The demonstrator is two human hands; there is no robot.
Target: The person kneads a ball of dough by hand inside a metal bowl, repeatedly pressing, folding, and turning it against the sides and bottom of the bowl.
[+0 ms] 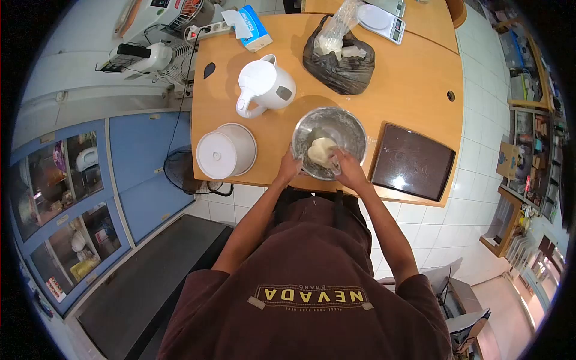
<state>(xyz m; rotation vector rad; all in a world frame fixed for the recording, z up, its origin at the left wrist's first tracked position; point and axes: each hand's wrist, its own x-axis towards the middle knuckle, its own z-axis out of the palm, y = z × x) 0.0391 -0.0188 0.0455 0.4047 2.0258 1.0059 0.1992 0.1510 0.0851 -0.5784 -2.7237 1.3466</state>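
Down from the head view, straight into the metal bowl [355, 132], set near the table's [420, 78] front edge. In there, low and toward the near side: a pale lump of dough [321, 150]. Bracing the bowl's near left side with the left hand [290, 166], clamped at the rim. Reaching in over the near right rim with the right hand [348, 170], touching the dough; can't tell whether closed around it or just pressing, too small to see.

Now, for good handling, judging from here: hold the rim firmly, with light steel like this likely to skid or spin under a push. Press with the heel of the palm, fold back over, then turn a little and press again. Aim down at the base rather than sideways at the wall, to avoid tipping. Gather up the floury smears around the inside, too. Watch for tacky patches, likely to cling and tear. Go easy with the elbows: white kettle [264, 84] beyond to the left, dark tray [414, 162] close by on the right.
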